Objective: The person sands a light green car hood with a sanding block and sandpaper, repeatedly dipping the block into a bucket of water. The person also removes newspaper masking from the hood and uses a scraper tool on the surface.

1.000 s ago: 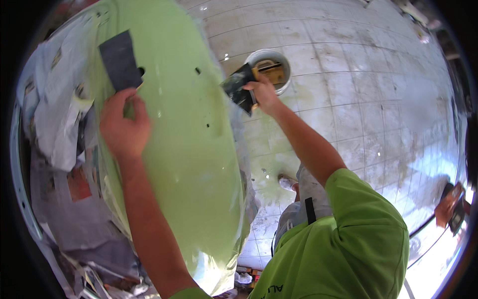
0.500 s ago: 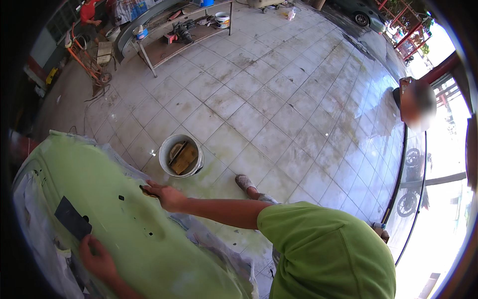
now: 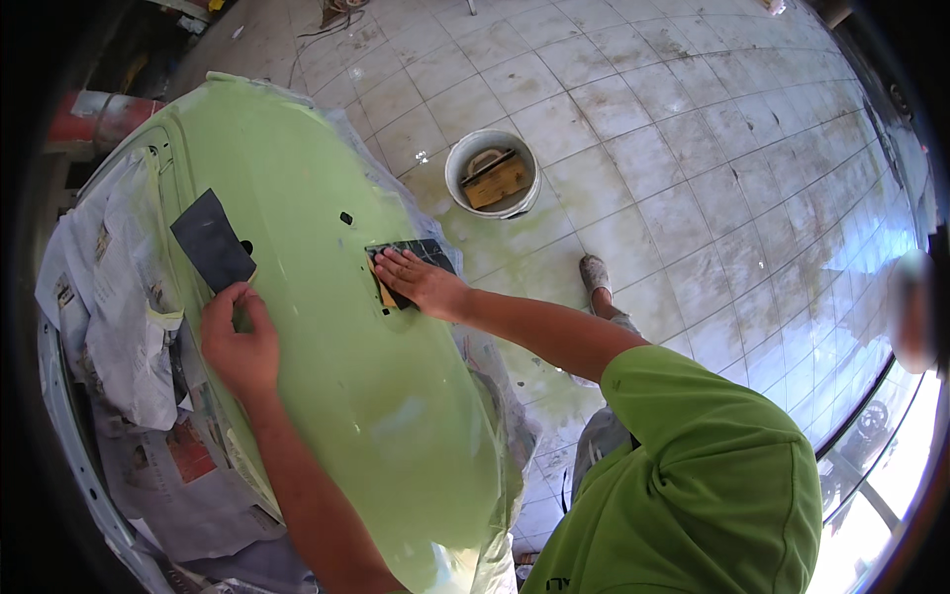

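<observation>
Pad on panel, right of sheet; bucket on floor, right of panel, block inside

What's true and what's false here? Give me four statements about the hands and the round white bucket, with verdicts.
1. The left hand holds a dark grey rectangular sheet. True.
2. The round white bucket stands on the light tiled floor. True.
3. The right hand grips the bucket's rim. False: it lies on a flat dark pad with a yellow edge, atop the curved pale-green panel.
4. The bucket is empty. False: a brown rectangular block lies in it.
</observation>
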{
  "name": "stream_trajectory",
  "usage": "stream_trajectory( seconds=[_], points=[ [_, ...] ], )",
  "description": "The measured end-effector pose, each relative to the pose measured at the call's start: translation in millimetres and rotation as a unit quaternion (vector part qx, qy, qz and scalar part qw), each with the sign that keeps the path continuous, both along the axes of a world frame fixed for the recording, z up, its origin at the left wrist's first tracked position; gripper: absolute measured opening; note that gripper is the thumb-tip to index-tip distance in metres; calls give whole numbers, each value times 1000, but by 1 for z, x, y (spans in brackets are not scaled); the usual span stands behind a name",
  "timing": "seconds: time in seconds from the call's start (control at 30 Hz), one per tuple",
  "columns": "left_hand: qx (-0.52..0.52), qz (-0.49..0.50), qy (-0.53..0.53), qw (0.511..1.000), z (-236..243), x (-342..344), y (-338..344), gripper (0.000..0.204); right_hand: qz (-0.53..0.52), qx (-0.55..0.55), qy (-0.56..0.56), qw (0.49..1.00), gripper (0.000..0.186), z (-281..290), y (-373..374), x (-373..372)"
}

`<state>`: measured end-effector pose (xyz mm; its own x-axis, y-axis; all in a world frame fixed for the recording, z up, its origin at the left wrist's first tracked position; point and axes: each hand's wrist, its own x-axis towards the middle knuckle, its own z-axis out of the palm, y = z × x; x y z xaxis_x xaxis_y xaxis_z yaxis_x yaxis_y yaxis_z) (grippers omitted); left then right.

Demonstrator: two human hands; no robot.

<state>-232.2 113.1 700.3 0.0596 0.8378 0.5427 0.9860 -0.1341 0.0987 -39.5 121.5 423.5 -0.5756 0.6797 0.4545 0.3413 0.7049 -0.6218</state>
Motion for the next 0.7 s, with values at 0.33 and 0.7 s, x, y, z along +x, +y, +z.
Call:
stream_trajectory(
  seconds=[0.33,0.7],
  points=[
    [1,-6,-9,1000,0,6,3,12,-21,-31,-9,999,77,-3,10,-4],
    [5,-9,10,1000,1,7,5,13,-43,-28,-8,999,84,0,17,-6]
  ],
)
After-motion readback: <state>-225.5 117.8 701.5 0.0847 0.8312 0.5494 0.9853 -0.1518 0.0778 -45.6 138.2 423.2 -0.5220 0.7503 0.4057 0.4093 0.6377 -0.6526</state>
